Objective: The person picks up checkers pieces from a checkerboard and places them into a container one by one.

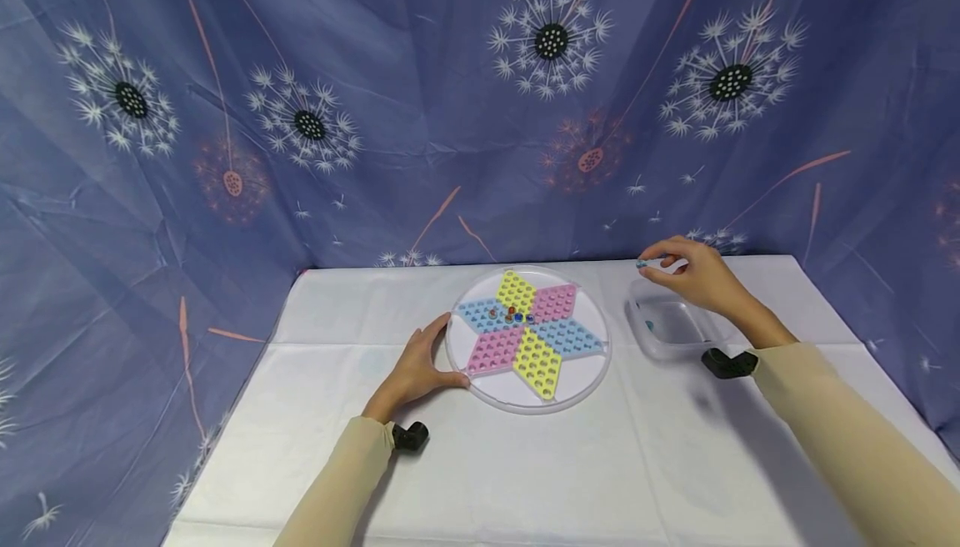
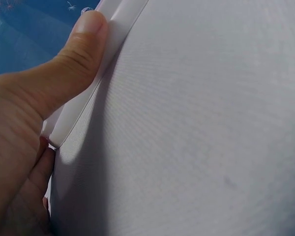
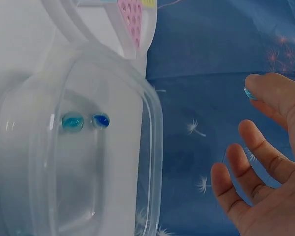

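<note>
A round white Chinese checkers board with a yellow, pink and blue star lies on the table. Several marbles sit around its centre. My left hand rests at the board's left rim, thumb and fingers spread along the edge; in the left wrist view its thumb lies against the rim. Above the back of a clear plastic box, my right hand pinches a light blue marble between thumb and index finger. Inside the box are a teal marble and a dark blue marble.
A white cloth covers the table. Blue curtain fabric with dandelion prints hangs right behind the table's back edge and at both sides. The box stands a short way to the right of the board. Black wrist cameras are strapped on both forearms.
</note>
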The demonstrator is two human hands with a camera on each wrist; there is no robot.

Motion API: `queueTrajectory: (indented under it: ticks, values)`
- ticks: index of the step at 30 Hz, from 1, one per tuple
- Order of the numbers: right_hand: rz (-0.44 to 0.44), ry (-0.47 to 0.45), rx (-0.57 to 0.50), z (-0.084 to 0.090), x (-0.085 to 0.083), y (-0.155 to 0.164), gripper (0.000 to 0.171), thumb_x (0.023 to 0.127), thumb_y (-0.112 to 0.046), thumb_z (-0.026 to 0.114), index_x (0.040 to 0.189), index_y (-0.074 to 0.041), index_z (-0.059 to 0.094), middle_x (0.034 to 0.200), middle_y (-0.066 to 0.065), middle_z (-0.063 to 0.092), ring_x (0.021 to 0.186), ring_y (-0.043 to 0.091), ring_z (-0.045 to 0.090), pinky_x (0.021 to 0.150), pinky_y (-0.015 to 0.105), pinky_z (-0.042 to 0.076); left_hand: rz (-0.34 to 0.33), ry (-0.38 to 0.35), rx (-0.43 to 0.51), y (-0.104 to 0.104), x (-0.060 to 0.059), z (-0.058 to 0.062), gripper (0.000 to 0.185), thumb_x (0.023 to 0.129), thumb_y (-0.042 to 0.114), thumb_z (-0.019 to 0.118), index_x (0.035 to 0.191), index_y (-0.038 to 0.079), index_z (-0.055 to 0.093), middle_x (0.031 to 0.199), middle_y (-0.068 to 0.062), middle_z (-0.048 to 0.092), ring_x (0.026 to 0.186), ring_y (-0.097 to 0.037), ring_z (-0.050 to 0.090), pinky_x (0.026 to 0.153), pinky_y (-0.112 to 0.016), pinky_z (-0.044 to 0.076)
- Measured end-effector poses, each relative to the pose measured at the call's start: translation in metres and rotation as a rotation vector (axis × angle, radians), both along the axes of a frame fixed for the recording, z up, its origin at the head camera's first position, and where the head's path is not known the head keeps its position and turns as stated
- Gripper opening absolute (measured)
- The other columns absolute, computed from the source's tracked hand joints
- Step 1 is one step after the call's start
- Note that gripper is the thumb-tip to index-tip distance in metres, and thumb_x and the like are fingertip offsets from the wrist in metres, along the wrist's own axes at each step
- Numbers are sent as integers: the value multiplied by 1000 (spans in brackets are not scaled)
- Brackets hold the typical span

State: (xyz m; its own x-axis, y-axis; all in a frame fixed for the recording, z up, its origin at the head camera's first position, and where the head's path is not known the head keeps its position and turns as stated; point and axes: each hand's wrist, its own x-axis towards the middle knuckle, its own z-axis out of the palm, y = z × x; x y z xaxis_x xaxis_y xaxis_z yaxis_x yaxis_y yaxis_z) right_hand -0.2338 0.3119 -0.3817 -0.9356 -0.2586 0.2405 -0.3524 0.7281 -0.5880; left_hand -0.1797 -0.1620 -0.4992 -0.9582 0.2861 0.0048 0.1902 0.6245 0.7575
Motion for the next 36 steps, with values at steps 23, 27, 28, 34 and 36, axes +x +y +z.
queueTrajectory:
  ticks: [23, 27, 28, 34, 36]
  values:
    - [-3, -70, 56, -19, 0, 19, 28, 98, -34, 72, 118, -15, 74, 131, 18, 62, 106, 37, 62, 78, 51, 57, 10, -6, -1, -1, 0, -1, 124, 63, 41, 99, 164, 20, 29, 167, -5, 32, 154, -47, 11, 127, -57, 13]
    - [-7, -126, 91, -23, -2, 21, 31, 98, -36, 71, 119, -13, 74, 130, 19, 63, 106, 36, 62, 74, 45, 57, 8, -6, -2, -1, 0, 0, 124, 64, 41, 99, 164, 19, 28, 167, -6, 32, 154, -48, 11, 127, -58, 13]
    - [-3, -134, 97, -25, -3, 21, 30, 98, -35, 72, 118, -13, 75, 129, 19, 63, 105, 36, 62, 73, 43, 56, 8, -6, -2, 0, 0, 1, 124, 64, 40, 99, 164, 18, 28, 167, -6, 32, 154, -48, 10, 127, -58, 13]
    - [32, -163, 136, -34, -7, 24, 21, 96, -27, 75, 112, -14, 76, 116, 16, 69, 94, 29, 64, 72, 38, 54, 13, -18, -11, 0, 1, 3, 124, 65, 42, 98, 164, 20, 27, 167, -6, 30, 154, -47, 9, 126, -59, 15]
    - [41, -178, 150, -37, -8, 25, 21, 96, -27, 74, 112, -14, 76, 114, 15, 69, 92, 28, 65, 73, 38, 54, 13, -23, -17, 0, 1, 3, 124, 66, 43, 97, 165, 21, 26, 167, -6, 30, 154, -47, 9, 126, -59, 16]
